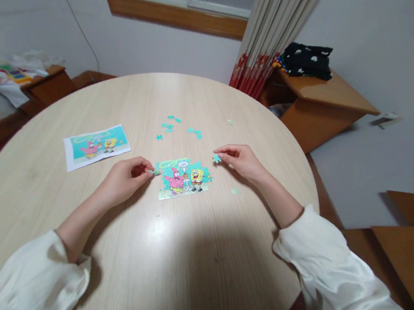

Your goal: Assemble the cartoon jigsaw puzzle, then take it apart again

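Observation:
A partly joined jigsaw puzzle (184,179) with pink, white and yellow cartoon figures on turquoise lies on the table in front of me. At its left edge my left hand (136,173) pinches a small puzzle piece (155,172) between thumb and fingertips. To the right of the puzzle, a little apart from it, my right hand (238,160) grips a turquoise puzzle piece (217,159). Several loose turquoise pieces (168,127) are scattered beyond the puzzle. One pale piece (235,191) lies below my right hand, and another light piece (229,122) sits farther back.
A printed reference picture (98,147) on white paper rests at the left of the round wooden table (140,284). Behind it stand a small wooden stand (49,86) with papers and, at right, a wooden cabinet (326,97) bearing black cloth. A curtain (273,21) hangs by the window.

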The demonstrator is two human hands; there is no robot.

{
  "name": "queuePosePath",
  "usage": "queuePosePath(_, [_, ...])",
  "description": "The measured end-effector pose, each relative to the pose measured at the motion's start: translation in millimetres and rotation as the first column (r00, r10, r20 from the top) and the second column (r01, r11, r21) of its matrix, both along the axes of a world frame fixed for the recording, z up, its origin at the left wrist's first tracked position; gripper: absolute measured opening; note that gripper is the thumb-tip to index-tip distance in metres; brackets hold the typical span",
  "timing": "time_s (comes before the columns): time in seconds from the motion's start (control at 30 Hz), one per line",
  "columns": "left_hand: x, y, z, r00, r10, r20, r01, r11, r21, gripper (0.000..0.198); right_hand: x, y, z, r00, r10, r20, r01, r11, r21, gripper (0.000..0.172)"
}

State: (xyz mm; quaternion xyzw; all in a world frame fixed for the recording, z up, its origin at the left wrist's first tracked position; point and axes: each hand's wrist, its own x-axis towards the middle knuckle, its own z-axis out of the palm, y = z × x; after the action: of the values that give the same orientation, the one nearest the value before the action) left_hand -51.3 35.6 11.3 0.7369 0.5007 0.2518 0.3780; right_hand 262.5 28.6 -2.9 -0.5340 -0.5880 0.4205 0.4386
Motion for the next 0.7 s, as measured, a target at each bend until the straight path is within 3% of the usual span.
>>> queuePosePath(0.23, [3.3,-2.1,9.0,0.985,0.073,0.156,-0.056,0.993,-0.108,0.024,-2.8,3.1,-3.7,0.996,0.067,0.060,-0.068,0.998,0.015,0.022])
queuePosePath(0.53, [1.7,-0.2,7.9,0.972,0.162,0.169,-0.150,0.985,-0.086,0.024,-4.0,3.5,-5.4,0.985,0.058,0.163,-0.065,0.997,0.036,0.016])
queuePosePath(0.7, [4.0,0.1,8.6,0.937,0.277,0.212,-0.267,0.961,-0.074,0.028,-2.1,5.6,-8.0,0.983,-0.005,0.185,-0.014,0.994,0.104,0.016])
